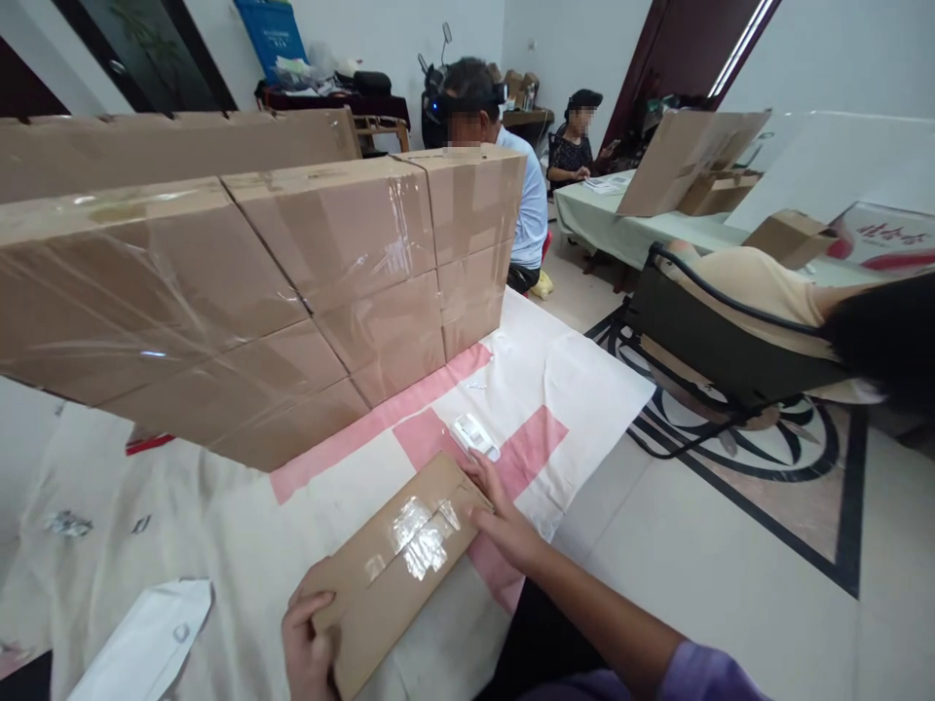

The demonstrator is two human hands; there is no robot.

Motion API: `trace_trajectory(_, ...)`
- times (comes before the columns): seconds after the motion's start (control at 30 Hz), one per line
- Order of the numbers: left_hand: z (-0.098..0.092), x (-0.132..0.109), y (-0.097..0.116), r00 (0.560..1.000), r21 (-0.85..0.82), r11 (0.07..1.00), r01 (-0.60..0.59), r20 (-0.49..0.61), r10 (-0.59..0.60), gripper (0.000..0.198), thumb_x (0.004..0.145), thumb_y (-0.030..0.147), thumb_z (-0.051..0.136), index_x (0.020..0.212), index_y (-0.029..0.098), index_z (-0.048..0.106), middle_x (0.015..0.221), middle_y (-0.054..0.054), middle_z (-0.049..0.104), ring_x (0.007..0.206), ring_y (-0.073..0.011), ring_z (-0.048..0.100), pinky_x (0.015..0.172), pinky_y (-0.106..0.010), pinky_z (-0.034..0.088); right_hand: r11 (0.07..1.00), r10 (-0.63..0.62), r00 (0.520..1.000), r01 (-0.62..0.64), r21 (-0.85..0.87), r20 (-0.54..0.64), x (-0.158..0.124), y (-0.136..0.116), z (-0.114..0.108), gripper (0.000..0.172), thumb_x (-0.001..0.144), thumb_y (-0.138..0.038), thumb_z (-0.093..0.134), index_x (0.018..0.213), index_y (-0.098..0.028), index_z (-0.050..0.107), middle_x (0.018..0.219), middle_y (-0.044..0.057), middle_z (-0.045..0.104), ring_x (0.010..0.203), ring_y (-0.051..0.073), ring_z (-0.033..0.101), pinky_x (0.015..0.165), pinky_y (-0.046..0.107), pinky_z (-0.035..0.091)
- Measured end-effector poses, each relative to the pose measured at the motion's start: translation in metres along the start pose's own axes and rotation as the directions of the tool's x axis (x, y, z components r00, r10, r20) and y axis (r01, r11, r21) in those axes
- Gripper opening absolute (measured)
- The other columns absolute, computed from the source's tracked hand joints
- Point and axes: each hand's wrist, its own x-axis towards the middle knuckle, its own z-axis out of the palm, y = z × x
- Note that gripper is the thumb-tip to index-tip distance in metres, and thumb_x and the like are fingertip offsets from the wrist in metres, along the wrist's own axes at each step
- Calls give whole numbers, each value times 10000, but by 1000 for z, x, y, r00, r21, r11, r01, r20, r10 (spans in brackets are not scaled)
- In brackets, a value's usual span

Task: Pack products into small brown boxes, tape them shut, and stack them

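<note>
The cardboard box (405,613) is located above or on the cloth-covered table (241,545), in front of the wearer; whether it is lifted or resting cannot be determined. The left hand (308,623) grips its near left end, fingers curled over the edge. The right hand (507,516) grips the far end, thumb laid on the upper face.

As to progress, the upper face is judged closed: its flaps lie flat, and glossy clear tape (426,550) crosses the middle of the seam. Toward the left end the seam shows little tape. The underside and contents are hidden, so what remains there cannot be established.

A white plastic item (474,438) lies just beyond the right fingertips; contact is unclear. Beyond the box stands a row of stacked cartons (380,341), none of them held by either hand
</note>
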Motion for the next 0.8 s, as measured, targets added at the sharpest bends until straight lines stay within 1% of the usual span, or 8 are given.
trace_trajectory(0.07, 1, -1, 1, 1000, -13, 1000, 13, -26, -14, 401, 733, 535, 774, 936, 250, 578, 1178, -8, 570, 1284, -295, 475, 1111, -422, 340, 1000, 21, 1000, -21, 9, 15, 1, -5, 0, 752, 881, -378, 638, 1567, -342, 333, 1528, 65, 457, 1420, 280, 418, 1216, 484, 260)
trace_trajectory(0.17, -4, 2, 4, 994, 24, 994, 110, 21, -111, 335, 758, 465, 759, 923, 238, 577, 1143, 7, 573, 1254, -273, 500, 1071, -379, 339, 996, -13, 1000, 14, -91, 11, 4, -15, 0, 648, 857, -271, 586, 1495, -335, 491, 1503, 44, 485, 1443, 269, 380, 1242, 459, 212)
trace_trajectory(0.3, -4, 2, 25, 993, 278, 958, 72, 66, -93, 228, 824, 436, 636, 825, 220, 563, 1171, -23, 579, 1254, -296, 522, 1017, -410, 393, 990, -60, 998, 61, -128, 15, 6, -24, 1, 612, 823, -203, 538, 1421, -326, 583, 1412, 49, 536, 1386, 252, 441, 1227, 445, 258)
trace_trajectory(0.37, 9, -8, 42, 992, 541, 832, -121, 89, 86, 198, 869, 421, 581, 880, 229, 626, 1324, -71, 556, 1383, -336, 437, 1087, -487, 360, 990, -73, 997, 74, -122, 15, 6, -25, 4, 625, 817, -186, 526, 1424, -324, 578, 1411, 47, 538, 1380, 247, 448, 1220, 437, 274)
trace_trajectory(0.43, 31, -24, 56, 942, 761, 564, -322, 200, 270, 242, 918, 413, 554, 1052, 261, 688, 1489, -87, 498, 1471, -349, 344, 1171, -571, 249, 989, -94, 995, 96, -112, 22, 7, -23, 7, 638, 814, -175, 515, 1432, -325, 569, 1427, 40, 534, 1374, 242, 455, 1215, 428, 285)
trace_trajectory(0.53, 64, -45, 61, 849, 823, 256, -506, 424, 316, 419, 980, 389, 510, 1380, 292, 586, 1565, -83, 485, 1465, -333, 388, 1211, -603, 167, 986, -133, 990, 136, -96, 39, 11, -16, 7, 618, 824, -182, 524, 1424, -324, 569, 1447, 38, 526, 1362, 239, 468, 1203, 419, 304)
trace_trajectory(0.63, 79, -50, 52, 803, 829, 130, -544, 470, 366, 585, 977, 351, 531, 1547, 284, 416, 1599, -88, 438, 1468, -326, 402, 1214, -577, 211, 976, -190, 982, 191, -104, 20, 21, -7, -8, 463, 860, -302, 577, 1319, -280, 635, 1349, 68, 596, 1288, 256, 534, 1144, 421, 376)
trace_trajectory(0.8, 74, -40, 49, 785, 837, 52, -545, 487, 384, 634, 980, 327, 526, 1584, 256, 346, 1585, -91, 456, 1453, -321, 424, 1189, -562, 252, 979, -100, 912, 19, -203, -398, 51, 6, -63, 340, 881, -465, 476, 1009, -227, 682, 1077, 67, 637, 1048, 240, 598, 946, 374, 477)
